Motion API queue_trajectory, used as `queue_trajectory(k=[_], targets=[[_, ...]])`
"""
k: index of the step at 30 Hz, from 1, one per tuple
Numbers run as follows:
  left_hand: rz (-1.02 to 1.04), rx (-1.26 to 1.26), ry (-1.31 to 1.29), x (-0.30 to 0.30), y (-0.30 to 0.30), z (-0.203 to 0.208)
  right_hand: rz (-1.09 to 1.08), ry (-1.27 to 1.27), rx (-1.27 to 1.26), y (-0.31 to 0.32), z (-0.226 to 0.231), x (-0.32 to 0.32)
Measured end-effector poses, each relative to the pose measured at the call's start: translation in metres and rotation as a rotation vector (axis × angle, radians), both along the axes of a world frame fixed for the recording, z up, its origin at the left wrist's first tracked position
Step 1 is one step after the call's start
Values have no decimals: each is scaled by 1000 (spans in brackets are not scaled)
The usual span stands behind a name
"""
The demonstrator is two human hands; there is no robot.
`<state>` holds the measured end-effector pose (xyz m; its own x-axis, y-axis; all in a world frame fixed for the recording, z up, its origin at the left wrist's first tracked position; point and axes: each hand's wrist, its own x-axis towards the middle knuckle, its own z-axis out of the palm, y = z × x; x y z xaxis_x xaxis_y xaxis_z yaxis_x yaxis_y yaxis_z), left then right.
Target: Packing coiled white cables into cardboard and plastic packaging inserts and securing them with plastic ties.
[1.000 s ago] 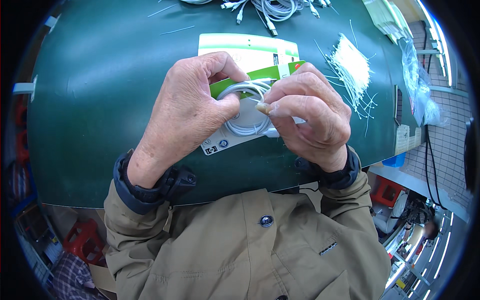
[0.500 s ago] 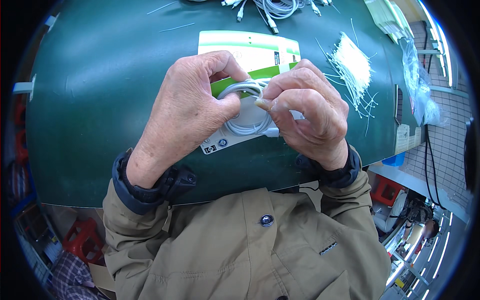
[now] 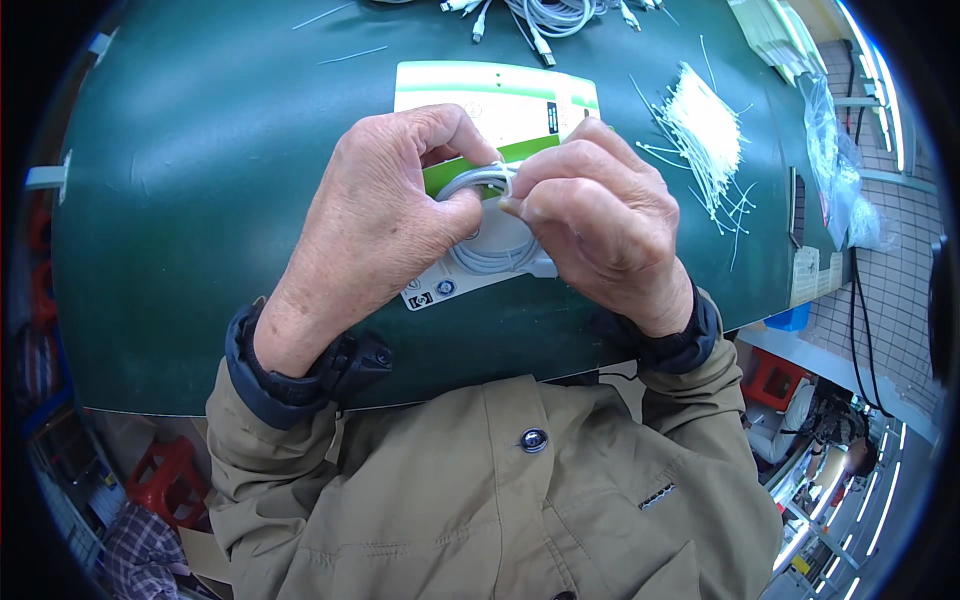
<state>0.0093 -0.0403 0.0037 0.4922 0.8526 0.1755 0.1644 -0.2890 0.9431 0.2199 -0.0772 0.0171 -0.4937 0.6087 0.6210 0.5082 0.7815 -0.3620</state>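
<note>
Cable, grey-white and coiled, lying between the two hands and over a white card. Left hand: thumb and forefinger closed on the coil. Right hand: thumb and forefinger pinched together on a white tie that crosses the strands. Card markings: a green far edge, a small black block beyond the right hand, and, at the near corner below the left thumb, a dark square emblem beside a round blue one; finer print is too small to make out. Tabletop: dark green and smooth, with a tie pile to the right of the right hand, further cables well beyond both hands, and two thin strips beyond the left. Room: red stools outward of either hand, a clear bag and tiles far right of the right hand.
</note>
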Motion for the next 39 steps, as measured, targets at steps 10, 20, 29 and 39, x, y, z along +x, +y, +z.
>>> queue_trajectory(k=[10, 20, 29, 39], targets=[[-72, -159, 81, -4, 0, 8, 6, -195, 71, -1, 2, -2], [-7, -104, -14, -1, -3, 15, -354, 491, -211, 14, 14, 43], [-47, -193, -86, 0, -7, 23, 95, 454, -744, 7, -35, 47], [-33, -204, -96, 4, -9, 20, 190, 245, -786, 3, -54, 56]])
